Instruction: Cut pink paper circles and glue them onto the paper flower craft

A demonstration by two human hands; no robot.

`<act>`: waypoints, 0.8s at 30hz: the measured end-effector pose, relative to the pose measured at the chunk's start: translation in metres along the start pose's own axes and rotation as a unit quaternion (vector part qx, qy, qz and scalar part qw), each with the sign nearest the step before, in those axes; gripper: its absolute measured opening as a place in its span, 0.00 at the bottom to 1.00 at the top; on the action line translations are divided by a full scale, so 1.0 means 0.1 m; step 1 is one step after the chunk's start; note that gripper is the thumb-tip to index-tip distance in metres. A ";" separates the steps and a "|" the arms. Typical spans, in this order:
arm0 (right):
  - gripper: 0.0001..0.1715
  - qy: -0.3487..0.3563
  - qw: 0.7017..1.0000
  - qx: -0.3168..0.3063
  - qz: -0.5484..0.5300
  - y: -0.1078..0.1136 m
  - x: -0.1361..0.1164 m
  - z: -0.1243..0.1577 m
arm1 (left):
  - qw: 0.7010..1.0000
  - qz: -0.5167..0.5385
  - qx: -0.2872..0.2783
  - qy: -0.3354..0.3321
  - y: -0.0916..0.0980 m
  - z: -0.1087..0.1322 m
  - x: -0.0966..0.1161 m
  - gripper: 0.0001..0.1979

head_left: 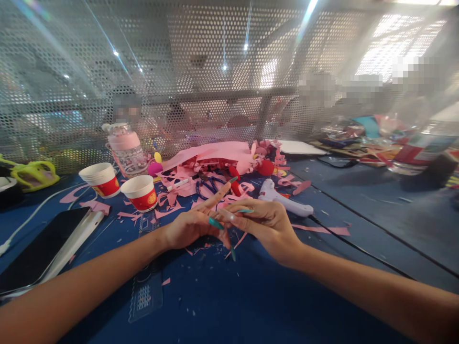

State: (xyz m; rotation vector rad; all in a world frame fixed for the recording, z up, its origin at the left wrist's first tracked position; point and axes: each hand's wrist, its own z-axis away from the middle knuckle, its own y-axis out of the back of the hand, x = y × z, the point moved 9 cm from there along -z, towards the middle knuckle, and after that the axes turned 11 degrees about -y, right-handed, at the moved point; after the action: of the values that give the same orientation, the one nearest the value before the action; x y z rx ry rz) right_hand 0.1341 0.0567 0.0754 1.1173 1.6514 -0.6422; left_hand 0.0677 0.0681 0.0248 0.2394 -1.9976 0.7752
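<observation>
**Pinching a pink scrap over the blue table**

Head view: the two hands meet at mid-table, fingertips touching. The right hand [267, 222] closes its finger and thumb on a small pink scrap [229, 218], pressed against the fingers of the left hand [190, 228]. The left fingers lie nearly straight, pointing away. Whether its thumb also clamps the scrap cannot be told, since the fingers hide most of it. Both hands wear long teal nails.

The scrap looks like thin cut paper, so it is probably very light, limp and easy to crease or tear. It is best taken by the pads at one edge, because the nails could slit it.

Just beyond the hands lies a white glue gun [285, 200], its cord trailing right. Behind that is a pile of pink cuttings [215, 162]. To the left stand two paper cups [141, 192] and a pink-capped bottle [125, 148]. A phone [43, 248] lies near the left forearm, and a clear ruler [147, 286] lies under it. Pink crumbs dot the table [251, 296]. A mesh screen [215, 62] closes the back.
</observation>
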 end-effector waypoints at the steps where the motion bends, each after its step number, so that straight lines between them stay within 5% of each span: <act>1: 0.13 -0.001 1.000 0.000 0.005 0.00 0.01 0.01 | 1.000 -0.005 0.000 0.003 0.00 0.00 0.00 0.41; 9: 0.09 0.050 0.994 0.029 0.094 0.01 -0.06 0.06 | 1.000 -0.021 -0.005 0.014 0.01 0.02 -0.02 0.43; 24: 0.08 0.060 0.996 0.020 0.069 -0.02 -0.08 0.06 | 1.000 -0.009 -0.021 0.003 -0.01 0.00 -0.02 0.45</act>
State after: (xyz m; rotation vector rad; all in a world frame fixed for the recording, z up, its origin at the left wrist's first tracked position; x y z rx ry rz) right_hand 0.1354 0.0472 0.0807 1.3083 1.6507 -0.5300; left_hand 0.0689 0.0672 0.0235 0.2297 -2.0005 0.7213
